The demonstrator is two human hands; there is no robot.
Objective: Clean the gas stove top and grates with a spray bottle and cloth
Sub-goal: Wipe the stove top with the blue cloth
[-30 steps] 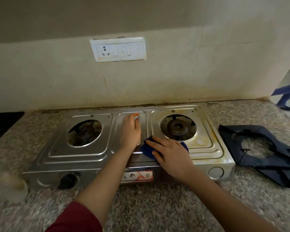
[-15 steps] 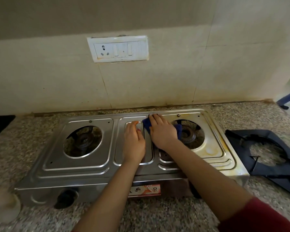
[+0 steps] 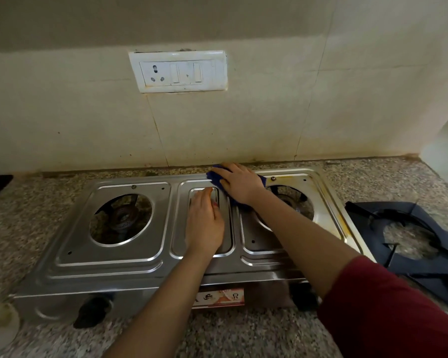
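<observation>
We are looking at a two-burner stainless steel gas stove (image 3: pixel 114 259) sitting on the speckled granite tabletop (image 3: pixel 388 174), its back edge close to the wall. Both burner openings are lying bare, and brownish stains are showing around the right one. A dark blue cloth (image 3: pixel 216 178) is lying bunched flat against the stove's rear middle edge, mostly covered. Two black metal grates (image 3: pixel 429 264) are resting stacked on the tabletop just right of the stove.
</observation>
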